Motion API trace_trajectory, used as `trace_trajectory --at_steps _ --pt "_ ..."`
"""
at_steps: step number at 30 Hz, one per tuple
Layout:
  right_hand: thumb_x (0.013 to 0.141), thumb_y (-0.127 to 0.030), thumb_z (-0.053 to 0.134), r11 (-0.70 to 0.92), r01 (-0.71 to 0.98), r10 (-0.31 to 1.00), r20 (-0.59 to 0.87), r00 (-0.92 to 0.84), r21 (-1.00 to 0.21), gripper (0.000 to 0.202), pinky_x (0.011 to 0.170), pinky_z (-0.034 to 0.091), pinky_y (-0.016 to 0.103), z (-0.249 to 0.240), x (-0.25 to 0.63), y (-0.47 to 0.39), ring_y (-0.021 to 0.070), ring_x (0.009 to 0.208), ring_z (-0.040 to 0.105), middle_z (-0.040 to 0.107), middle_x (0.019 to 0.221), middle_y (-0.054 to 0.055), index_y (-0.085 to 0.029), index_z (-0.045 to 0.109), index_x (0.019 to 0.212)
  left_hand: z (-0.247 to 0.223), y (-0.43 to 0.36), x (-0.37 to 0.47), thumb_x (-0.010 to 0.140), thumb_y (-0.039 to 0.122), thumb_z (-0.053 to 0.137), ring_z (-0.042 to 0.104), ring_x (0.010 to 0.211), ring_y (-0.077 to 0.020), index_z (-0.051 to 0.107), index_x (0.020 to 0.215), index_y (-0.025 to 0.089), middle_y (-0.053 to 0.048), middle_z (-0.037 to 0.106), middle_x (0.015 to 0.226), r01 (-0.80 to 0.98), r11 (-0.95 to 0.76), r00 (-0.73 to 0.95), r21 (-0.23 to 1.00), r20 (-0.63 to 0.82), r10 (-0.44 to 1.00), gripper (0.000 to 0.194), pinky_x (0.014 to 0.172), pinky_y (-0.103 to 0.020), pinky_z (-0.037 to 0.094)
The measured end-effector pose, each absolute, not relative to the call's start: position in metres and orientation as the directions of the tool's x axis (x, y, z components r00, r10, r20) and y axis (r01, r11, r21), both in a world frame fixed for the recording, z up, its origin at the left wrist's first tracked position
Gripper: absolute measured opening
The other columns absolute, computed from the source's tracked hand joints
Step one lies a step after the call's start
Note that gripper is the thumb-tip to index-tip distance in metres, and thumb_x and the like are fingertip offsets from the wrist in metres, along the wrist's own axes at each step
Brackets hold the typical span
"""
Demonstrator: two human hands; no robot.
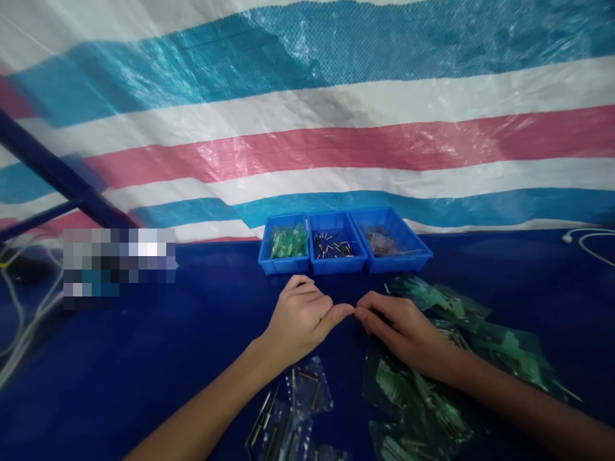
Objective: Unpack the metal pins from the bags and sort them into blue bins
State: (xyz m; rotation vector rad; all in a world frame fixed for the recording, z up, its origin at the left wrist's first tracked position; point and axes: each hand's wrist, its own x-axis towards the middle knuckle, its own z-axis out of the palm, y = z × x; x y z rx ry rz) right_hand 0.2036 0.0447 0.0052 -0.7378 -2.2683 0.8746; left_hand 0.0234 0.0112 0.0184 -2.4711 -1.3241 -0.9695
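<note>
My left hand (305,317) is closed, its fingers curled and its thumb stretched toward the right. My right hand (401,326) pinches thumb and forefinger together, and the tips of both hands nearly meet. Whatever they hold, if anything, is too small or hidden to make out. Just beyond the hands stand a blue bin of green pieces (288,242), a blue bin of thin metal parts (334,246) and a blue bin of clear plastic bags (382,242). Below my left hand lies a clear bag with thin brass-coloured rods (310,384).
Several bags of green pieces and rods (418,390) lie around and under my right forearm. More clear bags with dark rods (283,432) are at the near edge. Striped sheeting (307,150) hangs behind the dark blue table (202,320). White cables (24,320) run at the left.
</note>
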Motion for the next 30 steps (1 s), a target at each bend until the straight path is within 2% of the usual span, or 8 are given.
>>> trace_trajectory --at_steps 6,14,19,24,30 --pt "0.091 -0.026 0.035 0.594 0.296 0.698 0.295 -0.652 -0.748 0.023 0.049 0.034 0.022 0.0037 0.2042 0.0446 0.0103 0.051 0.045 0.047 0.057 -0.003 -0.02 0.047 0.073 0.0224 0.0069 0.0251 0.091 0.03 0.044 0.053 0.059 -0.0117 0.055 0.069 0.014 0.0 0.061 0.062 0.76 -0.605 0.361 0.239 0.618 0.698 0.029 0.068 -0.029 0.039" --pt "0.091 -0.027 0.036 0.572 0.287 0.704 0.28 -0.653 -0.768 0.016 0.048 0.033 0.022 0.0004 0.2046 0.0452 0.0109 0.051 0.046 0.047 0.058 -0.004 -0.02 0.047 0.082 0.0211 0.007 0.0228 0.088 0.02 0.048 0.059 0.07 -0.015 0.055 0.087 0.016 -0.003 0.066 0.079 0.735 -0.615 0.344 0.285 0.625 0.701 0.008 0.068 -0.031 0.042" --pt "0.091 -0.027 0.036 0.567 0.288 0.706 0.276 -0.652 -0.772 0.016 0.047 0.034 0.022 0.0012 0.2053 0.0448 0.0109 0.051 0.046 0.049 0.058 -0.003 -0.02 0.047 0.082 0.019 0.0081 0.0217 0.087 0.022 0.05 0.059 0.071 -0.0151 0.055 0.085 0.016 -0.002 0.067 0.078 0.736 -0.618 0.355 0.277 0.62 0.7 0.008 0.07 -0.031 0.042" --pt "0.091 -0.023 0.034 0.615 0.285 0.692 0.33 -0.642 -0.735 0.02 0.049 0.036 0.022 0.0052 0.205 0.0444 0.0102 0.05 0.046 0.048 0.056 -0.004 -0.02 0.047 0.077 0.0153 0.0095 0.0225 0.092 0.023 0.042 0.054 0.058 -0.0126 0.055 0.073 0.014 0.0 0.06 0.062 0.736 -0.627 0.406 0.254 0.576 0.71 0.025 0.069 -0.031 0.041" --pt "0.091 -0.022 0.037 0.663 0.272 0.65 0.357 -0.67 -0.697 0.016 0.046 0.033 0.02 0.0062 0.2052 0.0451 0.0088 0.049 0.046 0.047 0.058 -0.004 -0.018 0.05 0.081 0.0148 0.0109 0.023 0.092 0.023 0.04 0.052 0.058 -0.0127 0.054 0.072 0.014 0.0 0.06 0.062 0.742 -0.618 0.392 0.26 0.579 0.715 0.026 0.067 -0.03 0.04"
